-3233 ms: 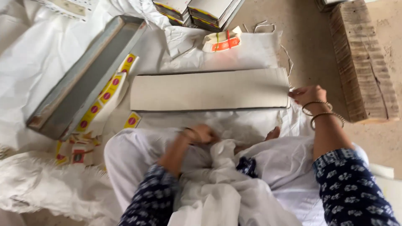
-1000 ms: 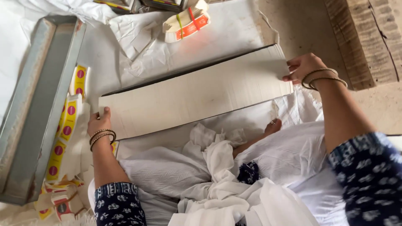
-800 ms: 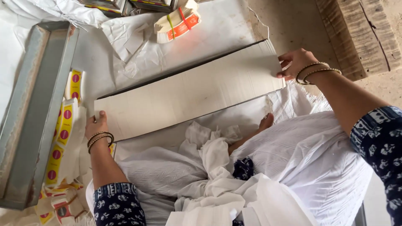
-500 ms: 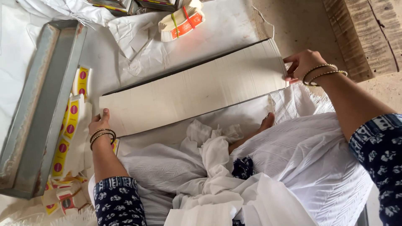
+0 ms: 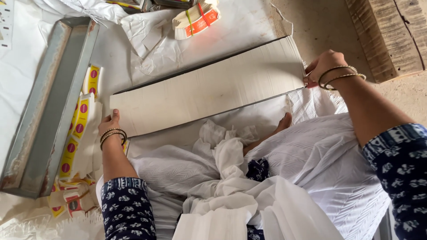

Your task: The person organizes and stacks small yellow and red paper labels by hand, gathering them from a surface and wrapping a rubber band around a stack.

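A long pale cardboard sheet [image 5: 209, 86] lies slanted on the white cloth [image 5: 249, 26] just beyond the person's lap. The left hand [image 5: 111, 124] grips its near-left corner, fingers curled over the edge, while the right hand [image 5: 324, 66] pinches its far-right end. A grey metal tray [image 5: 49, 102] lies left of the sheet, with yellow labels [image 5: 82, 120] between them.

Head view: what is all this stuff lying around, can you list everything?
Cardboard sheet: one, pale grey, long, across the middle, held at both ends.
Metal tray: one, grey, long, at left.
Label strips: several, yellow with red dots, beside the tray.
Bundle of labels: one, white and orange, at top.
White cloth: spread under everything.
Wooden block: one, brown, top right.
Left hand: on the sheet's left end.
Right hand: gripping the sheet's right end.
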